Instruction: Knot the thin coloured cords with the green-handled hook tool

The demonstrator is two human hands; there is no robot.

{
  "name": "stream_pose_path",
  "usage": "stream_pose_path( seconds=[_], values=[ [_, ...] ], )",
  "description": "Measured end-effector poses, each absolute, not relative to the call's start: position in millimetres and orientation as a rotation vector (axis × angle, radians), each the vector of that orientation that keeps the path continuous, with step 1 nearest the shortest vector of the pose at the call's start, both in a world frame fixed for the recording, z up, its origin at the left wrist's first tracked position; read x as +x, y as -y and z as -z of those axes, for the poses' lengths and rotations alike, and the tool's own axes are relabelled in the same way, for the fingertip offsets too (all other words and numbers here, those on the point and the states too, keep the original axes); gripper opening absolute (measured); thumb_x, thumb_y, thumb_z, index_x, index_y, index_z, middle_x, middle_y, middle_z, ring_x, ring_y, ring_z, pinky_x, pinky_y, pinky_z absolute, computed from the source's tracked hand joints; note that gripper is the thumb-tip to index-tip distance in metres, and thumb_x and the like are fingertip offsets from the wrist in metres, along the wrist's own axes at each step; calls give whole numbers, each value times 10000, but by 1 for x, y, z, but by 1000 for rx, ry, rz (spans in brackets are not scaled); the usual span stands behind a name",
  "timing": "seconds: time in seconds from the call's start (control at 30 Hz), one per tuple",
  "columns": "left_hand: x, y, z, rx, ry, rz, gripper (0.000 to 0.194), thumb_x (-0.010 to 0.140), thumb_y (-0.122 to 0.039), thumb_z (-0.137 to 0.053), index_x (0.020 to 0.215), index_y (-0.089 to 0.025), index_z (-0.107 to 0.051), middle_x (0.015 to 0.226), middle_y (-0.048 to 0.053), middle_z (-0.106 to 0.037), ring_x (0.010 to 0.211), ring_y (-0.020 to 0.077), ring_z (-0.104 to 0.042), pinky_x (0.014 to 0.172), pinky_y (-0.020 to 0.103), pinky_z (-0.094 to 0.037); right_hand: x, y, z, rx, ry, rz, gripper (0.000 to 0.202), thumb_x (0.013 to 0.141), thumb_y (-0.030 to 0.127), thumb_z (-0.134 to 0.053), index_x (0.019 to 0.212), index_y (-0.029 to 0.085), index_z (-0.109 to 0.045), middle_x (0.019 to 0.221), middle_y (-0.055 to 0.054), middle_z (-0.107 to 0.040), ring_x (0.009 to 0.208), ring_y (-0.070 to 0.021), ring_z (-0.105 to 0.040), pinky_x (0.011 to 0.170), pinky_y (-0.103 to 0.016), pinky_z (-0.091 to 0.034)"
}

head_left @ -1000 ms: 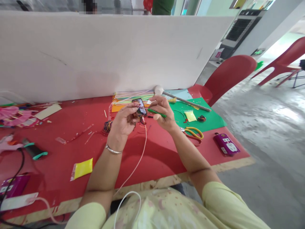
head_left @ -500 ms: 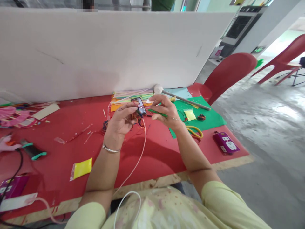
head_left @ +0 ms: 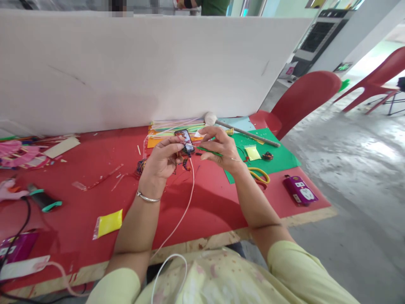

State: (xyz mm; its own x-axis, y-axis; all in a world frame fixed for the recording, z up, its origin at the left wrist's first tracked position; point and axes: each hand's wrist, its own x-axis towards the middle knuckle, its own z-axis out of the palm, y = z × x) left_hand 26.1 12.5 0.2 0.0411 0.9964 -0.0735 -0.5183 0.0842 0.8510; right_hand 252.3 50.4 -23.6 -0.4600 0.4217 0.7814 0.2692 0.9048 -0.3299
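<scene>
My left hand (head_left: 162,160) is closed in a pinch on something small and dark that its fingers mostly hide. My right hand (head_left: 220,145) grips a thin green-handled tool (head_left: 209,150), whose slim tip points left at the left fingertips. Just beyond the fingers, a phone (head_left: 186,140) with a lit screen is partly covered by them. A white cable (head_left: 191,185) runs from the phone's lower end down to the table's front edge. Dark and orange cords (head_left: 186,164) lie or hang below the left fingers; I cannot tell which.
Scissors with yellow handles (head_left: 261,174) lie by my right forearm, near a green sheet (head_left: 281,159). A purple packet (head_left: 300,190) sits at the right. Yellow packet (head_left: 109,223), glue gun (head_left: 12,190) and pink pieces (head_left: 20,155) are leftward. A white panel (head_left: 126,63) stands behind.
Both hands stay almost in place; the green-handled tool tilts slightly between the fingers. Behind the panel, another person's arm has come into view.
</scene>
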Motion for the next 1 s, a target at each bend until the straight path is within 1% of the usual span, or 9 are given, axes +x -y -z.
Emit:
stream_pose_path(
  seconds=[0.1, 0.2, 0.27, 0.47, 0.6, 0.7, 0.83, 0.93, 1.0],
  values=[
    [23, -13, -1, 774, -850, -1328, 203, 566, -125, -845, 757, -151, -782, 674, 17, -711, 519, 98, -604, 383, 171, -383, 254, -49, 21, -495, 2091, -150, 305, 956, 564, -713, 1068, 288, -777, 1379, -87, -657, 1022, -216, -718, 880, -411, -634],
    [20, -15, -1, 801, -866, -1313, 194, 573, -134, -842, 753, -151, -770, 671, 27, -719, 519, 110, -611, 390, 186, -394, 255, -46, 17, -479, 2125, -65, 255, 979, 496, -713, 1095, 276, -768, 1409, -92, -642, 1049, -204, -719, 888, -380, -634],
    [18, -16, -1, 813, -871, -1296, 197, 568, -140, -840, 751, -150, -766, 667, 26, -719, 508, 111, -609, 393, 196, -402, 256, -45, 14, -482, 2148, -9, 247, 989, 479, -706, 1087, 261, -766, 1414, -97, -642, 1060, -199, -718, 896, -370, -634],
    [14, -16, -2, 828, -877, -1260, 221, 535, -146, -839, 741, -154, -758, 683, -1, -718, 515, 103, -616, 428, 200, -450, 259, -36, 5, -505, 2191, 145, 217, 1006, 428, -696, 1062, 234, -775, 1396, -99, -667, 1053, -201, -713, 929, -388, -635],
    [11, -16, -2, 854, -881, -1245, 227, 524, -161, -862, 732, -148, -771, 671, -5, -707, 506, 96, -604, 433, 202, -477, 260, -32, 0, -490, 2216, 159, 187, 1005, 391, -702, 1044, 228, -784, 1423, -107, -653, 1070, -215, -712, 958, -410, -633],
    [9, -16, -1, 860, -880, -1234, 236, 506, -151, -871, 723, -146, -781, 686, 1, -720, 517, 99, -620, 450, 205, -507, 260, -34, 1, -420, 2204, 22, 189, 1001, 387, -706, 1052, 229, -795, 1438, -111, -638, 1104, -224, -701, 960, -420, -632],
    [7, -18, 3, 878, -858, -1144, 237, 498, -155, -865, 724, -147, -797, 679, 25, -730, 547, 125, -659, 453, 201, -511, 262, -37, 1, -334, 2164, -325, 201, 1008, 392, -696, 1075, 244, -814, 1436, -97, -629, 1207, -235, -673, 1005, -416, -618],
    [6, -19, 5, 918, -849, -1032, 239, 486, -168, -867, 718, -152, -808, 647, 30, -719, 526, 130, -649, 441, 202, -506, 265, -36, -2, -320, 2148, -519, 173, 992, 371, -723, 1026, 240, -832, 1385, -85, -659, 1230, -237, -661, 1058, -415, -584],
    [6, -20, 6, 952, -829, -973, 229, 481, -172, -865, 702, -156, -812, 642, 38, -725, 527, 135, -657, 455, 206, -518, 267, -36, -4, -308, 2124, -640, 157, 984, 356, -737, 981, 236, -839, 1332, -84, -688, 1202, -231, -667, 1066, -422, -569]
  ],
)
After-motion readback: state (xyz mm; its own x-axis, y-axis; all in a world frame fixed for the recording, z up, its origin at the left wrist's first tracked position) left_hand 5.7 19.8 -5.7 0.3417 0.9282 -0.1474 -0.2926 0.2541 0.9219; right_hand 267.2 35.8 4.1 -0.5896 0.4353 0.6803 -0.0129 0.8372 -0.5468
